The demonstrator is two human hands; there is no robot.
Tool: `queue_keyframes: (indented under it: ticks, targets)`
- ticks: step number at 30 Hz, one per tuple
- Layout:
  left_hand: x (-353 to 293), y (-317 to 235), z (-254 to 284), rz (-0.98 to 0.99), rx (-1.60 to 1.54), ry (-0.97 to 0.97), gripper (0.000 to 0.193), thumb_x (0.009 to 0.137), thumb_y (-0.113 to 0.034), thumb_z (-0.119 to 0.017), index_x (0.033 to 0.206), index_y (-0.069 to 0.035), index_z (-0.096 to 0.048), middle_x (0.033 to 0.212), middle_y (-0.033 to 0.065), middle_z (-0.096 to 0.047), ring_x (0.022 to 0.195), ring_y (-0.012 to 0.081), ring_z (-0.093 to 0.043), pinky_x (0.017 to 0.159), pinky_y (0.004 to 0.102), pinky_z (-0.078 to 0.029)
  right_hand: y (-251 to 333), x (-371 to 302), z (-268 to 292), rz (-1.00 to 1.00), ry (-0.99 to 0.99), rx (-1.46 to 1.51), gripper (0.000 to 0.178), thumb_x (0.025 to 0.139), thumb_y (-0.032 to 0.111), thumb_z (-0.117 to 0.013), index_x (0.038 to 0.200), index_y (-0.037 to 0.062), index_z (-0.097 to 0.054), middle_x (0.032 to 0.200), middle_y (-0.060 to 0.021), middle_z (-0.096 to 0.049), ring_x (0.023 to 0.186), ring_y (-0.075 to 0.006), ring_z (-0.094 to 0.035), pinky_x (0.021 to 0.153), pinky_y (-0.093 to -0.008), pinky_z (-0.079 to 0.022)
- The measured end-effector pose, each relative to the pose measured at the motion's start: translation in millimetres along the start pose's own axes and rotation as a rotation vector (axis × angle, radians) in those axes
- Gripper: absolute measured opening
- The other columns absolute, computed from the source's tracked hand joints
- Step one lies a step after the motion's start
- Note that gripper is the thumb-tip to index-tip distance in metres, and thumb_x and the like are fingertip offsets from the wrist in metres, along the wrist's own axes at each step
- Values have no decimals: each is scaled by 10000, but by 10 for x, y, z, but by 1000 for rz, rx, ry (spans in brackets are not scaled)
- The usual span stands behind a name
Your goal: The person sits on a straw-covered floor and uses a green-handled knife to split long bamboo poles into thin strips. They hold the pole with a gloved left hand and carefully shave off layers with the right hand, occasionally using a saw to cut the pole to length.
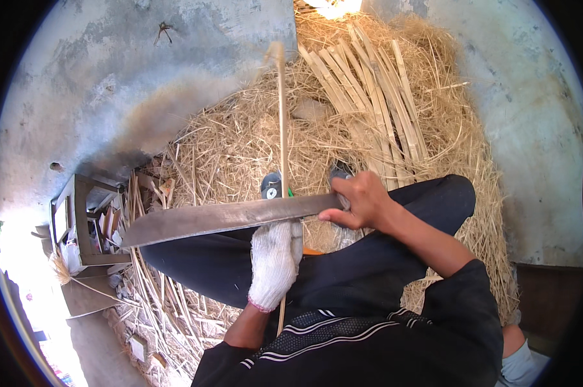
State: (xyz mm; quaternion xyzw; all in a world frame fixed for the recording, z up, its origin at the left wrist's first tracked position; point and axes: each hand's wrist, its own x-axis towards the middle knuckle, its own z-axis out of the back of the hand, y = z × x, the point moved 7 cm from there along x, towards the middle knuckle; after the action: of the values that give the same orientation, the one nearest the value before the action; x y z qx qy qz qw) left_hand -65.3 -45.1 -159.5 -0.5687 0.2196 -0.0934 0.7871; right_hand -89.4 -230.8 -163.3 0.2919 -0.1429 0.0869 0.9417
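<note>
Head view, looking down: gloved left hand (275, 261) gripping a thin strip (282, 129) upright above the lap, bare right hand (362, 201) clamping a knife (230, 217) crosswise against it, shaving; straw (240, 148) heaping beyond, cut slats (369, 97) resting on top.

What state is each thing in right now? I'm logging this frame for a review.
Left hand: gloved, closed around the bamboo strip.
Right hand: bare, closed on the knife's handle.
Bamboo strip: upright, held, far end blurred.
Large knife: held level, blade across the strip.
Split bamboo slats: lying piled on straw.
</note>
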Motion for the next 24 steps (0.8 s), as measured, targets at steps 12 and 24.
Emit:
queue_keyframes:
  ticks: [12,24]
  targets:
    - [-132,242,-277,365,-519,346,311,1006,-275,-414,879,-33,-561,504,31,-429,359,153,-396,338,290,-356,-774,335,262,-322,-13,111,768,883,691,-495,564,-2,-579,446,-105,-452,414,-219,-452,439,-386,-355]
    - [-114,-47,-296,379,-850,288,239,981,-255,-539,1015,-21,-569,525,5,-445,320,110,-374,307,254,-327,63,49,236,-13,36,165,652,847,655,-587,684,25,-635,474,-139,-515,447,-313,-570,467,-395,-449]
